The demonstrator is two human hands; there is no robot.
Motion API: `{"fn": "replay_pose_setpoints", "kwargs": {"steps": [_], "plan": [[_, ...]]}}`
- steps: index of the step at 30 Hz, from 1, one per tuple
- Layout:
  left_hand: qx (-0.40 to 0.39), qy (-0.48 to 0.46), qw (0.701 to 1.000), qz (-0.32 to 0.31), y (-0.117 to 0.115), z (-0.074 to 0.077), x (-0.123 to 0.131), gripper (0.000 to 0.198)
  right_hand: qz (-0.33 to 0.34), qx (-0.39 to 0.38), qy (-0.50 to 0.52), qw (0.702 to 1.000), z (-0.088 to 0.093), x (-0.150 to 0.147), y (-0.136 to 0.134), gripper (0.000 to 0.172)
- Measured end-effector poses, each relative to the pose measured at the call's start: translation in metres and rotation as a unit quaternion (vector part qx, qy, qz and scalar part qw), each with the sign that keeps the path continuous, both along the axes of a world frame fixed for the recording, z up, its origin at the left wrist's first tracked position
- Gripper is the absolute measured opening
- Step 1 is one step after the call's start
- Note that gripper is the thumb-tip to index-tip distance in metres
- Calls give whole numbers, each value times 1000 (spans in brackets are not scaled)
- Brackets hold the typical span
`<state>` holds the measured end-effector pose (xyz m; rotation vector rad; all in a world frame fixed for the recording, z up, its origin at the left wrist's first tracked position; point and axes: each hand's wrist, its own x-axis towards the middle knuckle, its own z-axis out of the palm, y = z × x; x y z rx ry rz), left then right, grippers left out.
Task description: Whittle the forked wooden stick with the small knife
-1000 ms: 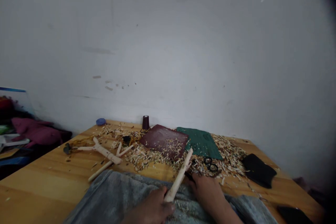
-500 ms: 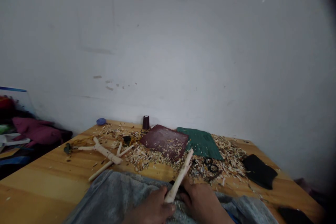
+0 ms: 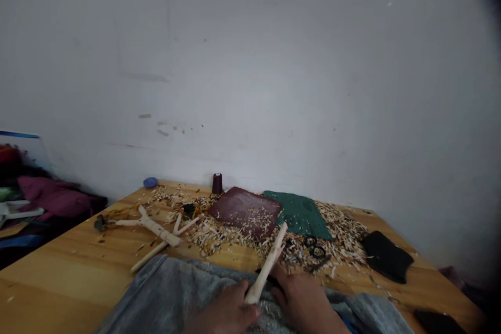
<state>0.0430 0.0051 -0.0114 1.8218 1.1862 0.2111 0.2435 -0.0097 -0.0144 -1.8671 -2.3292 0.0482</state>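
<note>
My left hand point(image 3: 230, 308) is closed around the lower end of a peeled, pale stick point(image 3: 270, 263), which slants up and to the right. Close against the stick's right side is my right hand point(image 3: 299, 292), its fingers curled. A small dark bit shows by those fingers, but what they grip is mostly hidden. Under both hands a grey cloth point(image 3: 176, 282) covers the lap and the table's near edge. More peeled wood, a forked branch piece point(image 3: 158, 229), lies on the table to the left, partly over a straight stick point(image 3: 148, 257).
Wood shavings point(image 3: 344, 229) litter the wooden table point(image 3: 58, 271). Among them lie a maroon sheet point(image 3: 245, 209), a green sheet point(image 3: 299, 214) and black rings point(image 3: 318, 251). A dark thread cone point(image 3: 217, 183) stands near the wall, a black flat piece point(image 3: 386, 255) at right.
Hardly anything differs. The right hand has shifted very slightly along the stick, and the view has tilted a touch.
</note>
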Motion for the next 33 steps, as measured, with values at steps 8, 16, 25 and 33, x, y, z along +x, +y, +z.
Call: {"fn": "replay_pose_setpoints", "kwargs": {"steps": [8, 16, 25, 33], "plan": [[-13, 2, 1000, 13, -2, 7, 2, 9, 26, 0, 3, 1000, -2, -6, -2, 24], [3, -15, 1000, 10, 0, -3, 1, 9, -88, 0, -44, 995, -5, 14, 12, 24], [-3, 3, 1000, 13, -1, 2, 1, 11, -39, 1, -15, 999, -3, 6, 5, 35], [-4, 6, 1000, 15, -1, 0, 2, 11, 31, -16, -7, 999, 4, -5, -5, 27]]}}
